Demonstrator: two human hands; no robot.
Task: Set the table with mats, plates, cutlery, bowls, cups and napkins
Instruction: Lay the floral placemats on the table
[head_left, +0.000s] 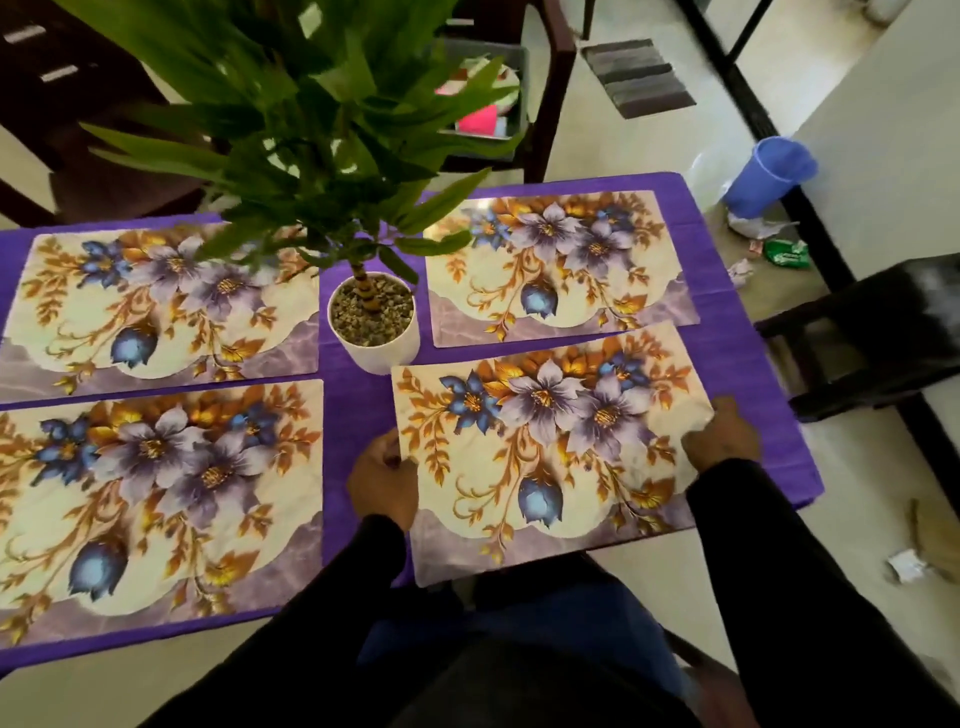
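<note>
— Black sleeves (332, 613) come in from the bottom of the view, and both hands are on the near right mat (550, 452). What does each one do?

— Left hand (383, 480) grips the mat's left edge, thumb on top and fingers curled round it. Right hand (722, 434) holds the right edge, near the upper right corner, fingers curled on it the same way. The two hands are well apart, one at each short side.

— Is that mat lying straight?

— No, it sits tilted, its right end farther from the person than its left. Its near edge hangs over the edge of the desk (358, 410), above the lap. Whether it lies flat or is slightly lifted, I cannot tell.

— And the other mats?

— Three more with the same flower print lie on the purple cloth: the far right mat (561, 265) just beyond the held one, the far left mat (156, 306), and the near left mat (156, 499). The two left ones lie almost edge to edge.

— What stands in the middle?

— White pot (374, 325) filled with pebbles, between the two far mats, with a green plant (311, 130) rising from it. Its leaves hang over part of the far left mat.

— Anything around the desk?

— Dark chair (872, 343) on the right, a blue plastic cup (774, 174) lying on the floor beyond it, with scraps of litter (774, 244) beside it. Another chair on the far side carries a grey bin (488, 83) of coloured bits.
</note>
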